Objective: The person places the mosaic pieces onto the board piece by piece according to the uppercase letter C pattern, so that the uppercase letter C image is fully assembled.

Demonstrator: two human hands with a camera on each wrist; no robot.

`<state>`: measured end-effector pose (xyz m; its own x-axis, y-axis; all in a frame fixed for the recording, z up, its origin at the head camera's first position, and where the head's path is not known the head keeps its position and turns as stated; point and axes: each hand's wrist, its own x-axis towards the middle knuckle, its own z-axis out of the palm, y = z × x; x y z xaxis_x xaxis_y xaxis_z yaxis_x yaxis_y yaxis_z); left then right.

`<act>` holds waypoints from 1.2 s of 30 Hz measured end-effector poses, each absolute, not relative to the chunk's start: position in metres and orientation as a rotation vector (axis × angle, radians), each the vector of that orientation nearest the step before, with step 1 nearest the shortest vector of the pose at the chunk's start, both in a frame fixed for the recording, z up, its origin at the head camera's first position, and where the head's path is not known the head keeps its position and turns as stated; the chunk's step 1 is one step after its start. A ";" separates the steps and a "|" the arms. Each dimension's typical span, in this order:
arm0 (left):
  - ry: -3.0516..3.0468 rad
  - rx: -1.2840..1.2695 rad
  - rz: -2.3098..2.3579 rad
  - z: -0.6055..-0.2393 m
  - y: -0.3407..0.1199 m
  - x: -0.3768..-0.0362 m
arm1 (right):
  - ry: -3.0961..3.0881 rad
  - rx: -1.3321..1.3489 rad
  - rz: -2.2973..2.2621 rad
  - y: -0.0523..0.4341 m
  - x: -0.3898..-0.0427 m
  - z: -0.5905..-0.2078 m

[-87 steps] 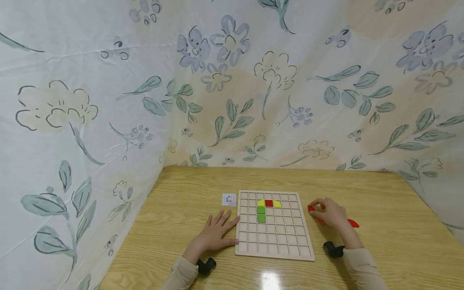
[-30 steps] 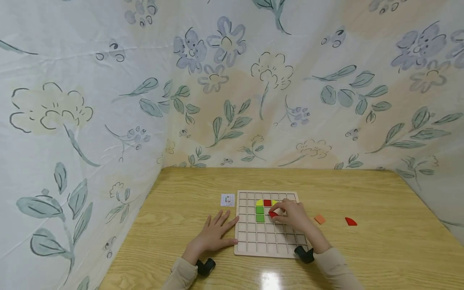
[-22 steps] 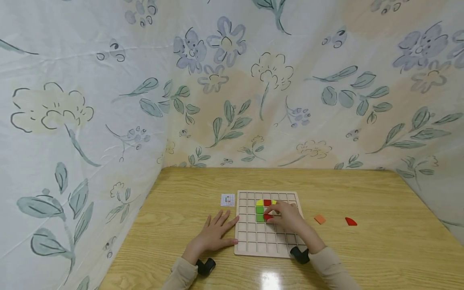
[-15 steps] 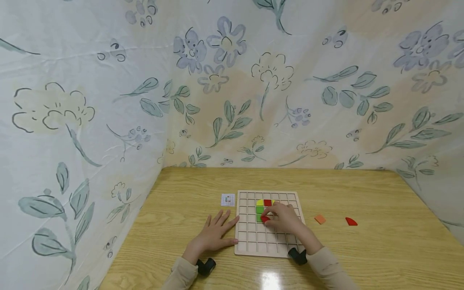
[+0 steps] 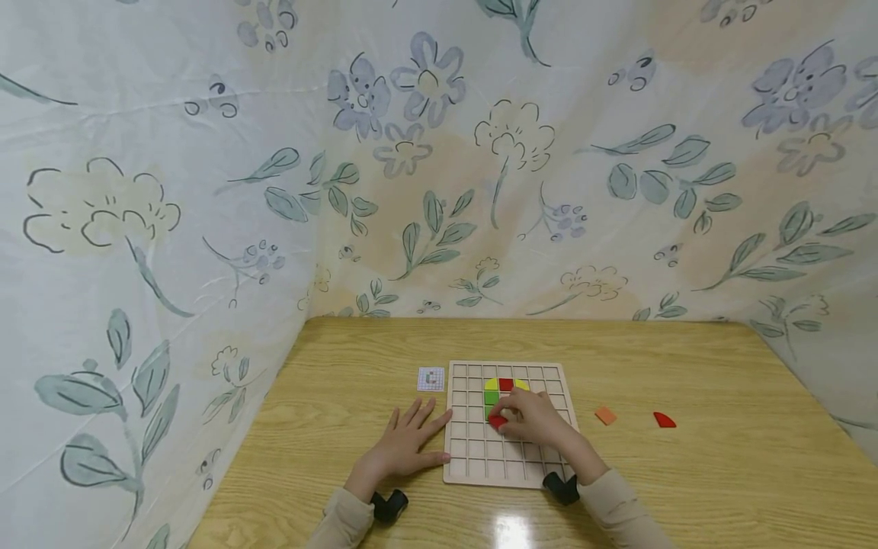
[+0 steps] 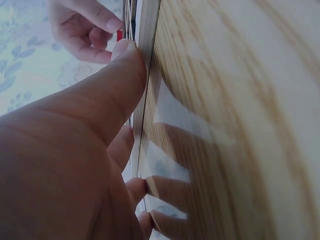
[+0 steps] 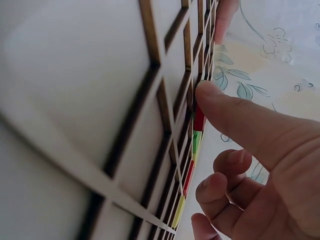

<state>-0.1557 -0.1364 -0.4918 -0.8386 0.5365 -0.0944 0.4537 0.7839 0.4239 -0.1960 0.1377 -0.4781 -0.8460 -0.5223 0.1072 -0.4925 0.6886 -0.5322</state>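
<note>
With thumb and fingertips, my right hand (image 5: 533,418) pinches a red quarter-circle tile (image 5: 497,421) just below the green squares on the wooden grid board (image 5: 473,467). In the right wrist view the thumb lies against the red tile (image 7: 199,119), which stands at the grid's surface. My left hand (image 5: 400,447) lies with fingers spread on the table, its thumb and index fingertips touching the board's left edge. On the board are a green square (image 5: 491,397), partly covered by my right fingers lower down, a red square (image 5: 506,384) and two yellow quarter-circles (image 5: 491,383).
Right of the board lie an orange square tile (image 5: 605,415) and another red quarter-circle (image 5: 664,419). A small printed pattern card (image 5: 430,379) sits by the board's upper left corner. A floral curtain (image 5: 439,229) hangs behind the wooden table (image 5: 370,343).
From the table right of the board, my right hand has carried the red quarter-circle leftward over the grid, then down to below the green squares. The left hand has stayed put.
</note>
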 end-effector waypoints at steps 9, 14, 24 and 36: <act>2.771 0.763 0.565 -0.491 -0.136 -0.155 | 2.776 -0.916 -0.884 0.140 -0.194 -0.477; 2.767 0.762 0.574 -0.489 -0.136 -0.154 | 2.782 -0.913 -0.909 0.140 -0.192 -0.475; 2.771 0.767 0.577 -0.489 -0.136 -0.153 | 2.860 -0.879 -0.857 0.135 -0.189 -0.476; 2.766 0.770 0.591 -0.488 -0.137 -0.152 | 2.859 -0.863 -0.840 0.133 -0.188 -0.476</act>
